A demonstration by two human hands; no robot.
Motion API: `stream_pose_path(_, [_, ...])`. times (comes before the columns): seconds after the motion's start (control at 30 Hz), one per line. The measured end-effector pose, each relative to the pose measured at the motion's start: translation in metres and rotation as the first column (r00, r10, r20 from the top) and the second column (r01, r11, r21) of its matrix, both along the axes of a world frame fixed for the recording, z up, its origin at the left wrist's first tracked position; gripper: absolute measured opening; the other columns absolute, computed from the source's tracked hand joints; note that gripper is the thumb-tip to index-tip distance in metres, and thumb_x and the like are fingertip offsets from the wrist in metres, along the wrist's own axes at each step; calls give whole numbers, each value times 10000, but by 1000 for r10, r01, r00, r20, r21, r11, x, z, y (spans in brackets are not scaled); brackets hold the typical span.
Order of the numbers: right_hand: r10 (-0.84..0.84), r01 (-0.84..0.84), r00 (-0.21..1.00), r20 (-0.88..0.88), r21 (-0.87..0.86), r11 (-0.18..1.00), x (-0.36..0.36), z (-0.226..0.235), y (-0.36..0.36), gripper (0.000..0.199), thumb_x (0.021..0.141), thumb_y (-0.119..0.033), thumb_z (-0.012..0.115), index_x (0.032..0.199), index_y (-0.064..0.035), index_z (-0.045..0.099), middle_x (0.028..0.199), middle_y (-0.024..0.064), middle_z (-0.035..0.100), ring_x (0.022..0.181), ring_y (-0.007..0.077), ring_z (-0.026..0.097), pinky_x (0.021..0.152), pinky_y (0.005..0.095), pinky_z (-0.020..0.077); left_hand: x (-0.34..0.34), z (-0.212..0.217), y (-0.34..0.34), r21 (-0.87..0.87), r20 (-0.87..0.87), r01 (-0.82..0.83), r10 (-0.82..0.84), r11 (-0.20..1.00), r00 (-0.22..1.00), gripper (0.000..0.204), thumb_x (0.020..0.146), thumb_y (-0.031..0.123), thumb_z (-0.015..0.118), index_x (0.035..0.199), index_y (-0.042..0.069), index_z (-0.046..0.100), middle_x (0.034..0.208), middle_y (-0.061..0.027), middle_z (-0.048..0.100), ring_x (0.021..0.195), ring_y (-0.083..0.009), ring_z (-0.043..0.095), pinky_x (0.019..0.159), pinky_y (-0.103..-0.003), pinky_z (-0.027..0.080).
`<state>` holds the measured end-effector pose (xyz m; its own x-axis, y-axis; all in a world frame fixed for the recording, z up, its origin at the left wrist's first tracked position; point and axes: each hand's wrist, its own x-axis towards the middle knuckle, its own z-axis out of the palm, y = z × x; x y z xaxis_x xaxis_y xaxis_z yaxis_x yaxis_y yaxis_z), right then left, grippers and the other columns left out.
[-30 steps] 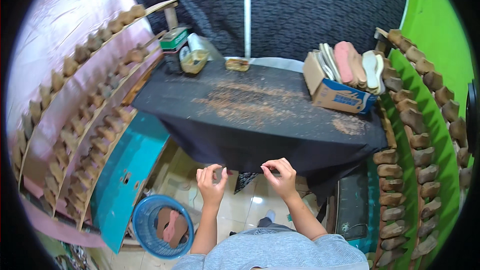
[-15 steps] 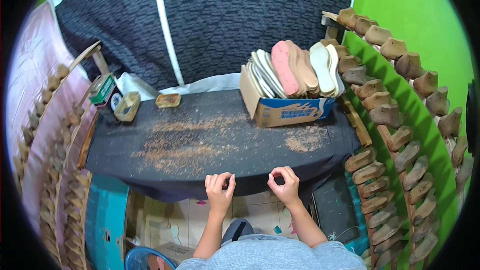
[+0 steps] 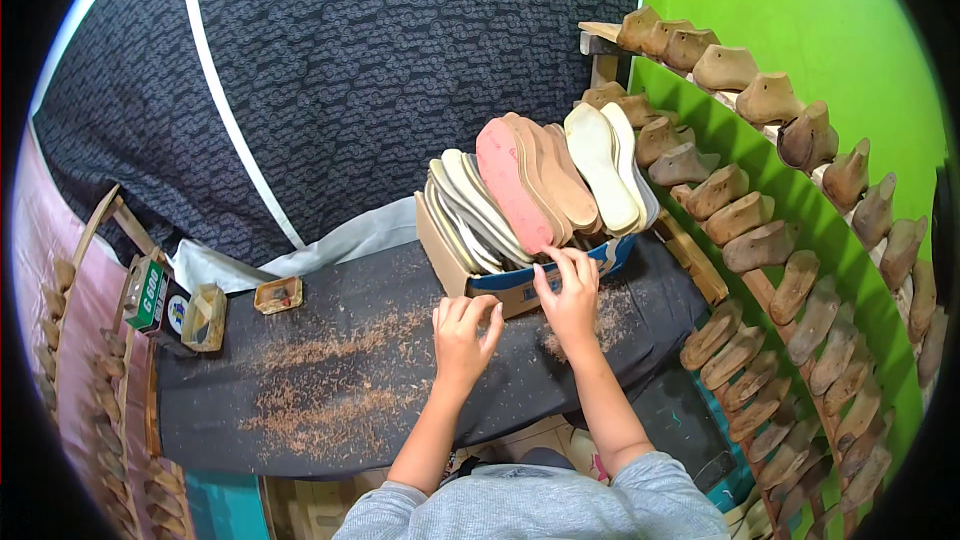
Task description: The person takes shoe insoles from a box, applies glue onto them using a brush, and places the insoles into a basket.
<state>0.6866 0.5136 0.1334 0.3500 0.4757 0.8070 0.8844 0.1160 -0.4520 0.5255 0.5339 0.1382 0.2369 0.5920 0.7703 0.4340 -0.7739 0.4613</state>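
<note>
A cardboard box with blue on its side stands on the dark cloth, filled with upright shoe insoles. Among them are a pink insole, tan insoles, cream insoles and several pale ones at the left. My right hand is at the box's front edge, thumb and fingers apart, its fingertips at the lower end of the pink insole; whether they touch it I cannot tell. My left hand hangs just before the box's front left corner, fingers bent and apart, holding nothing.
Brown shavings lie scattered over the cloth-covered table. At its left end are a green and black box and two small trays, one yellowish, one amber. Racks of wooden shoe lasts line both sides.
Both hands have moved forward from the table's near edge to the insole box. Their fingers, curled into rings before, have spread. The view has shifted toward the right.
</note>
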Motion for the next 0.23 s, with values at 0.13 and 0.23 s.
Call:
stream_pose_path(0.13, [-146, 150, 988, 56, -71, 986, 14, -3, 33, 372, 767, -240, 707, 1114, -126, 635, 1013, 52, 549, 949, 255, 505, 821, 415, 391, 15, -8, 22, 18, 44, -2, 2, 1000, 999, 63, 755, 85, 676, 796, 92, 628, 669, -34, 507, 690, -216, 482, 676, -342, 391])
stream_pose_path(0.23, [-184, 190, 980, 70, -96, 977, 14, -5, 44, 383, 766, -209, 716, 1128, -117, 633, 991, 74, 536, 930, 256, 498, 845, 411, 382, 19, -16, 32, -11, 14, -20, 20, 1000, 1000, 55, 761, 81, 669, 799, 91, 630, 688, -33, 526, 703, -216, 491, 685, -349, 397])
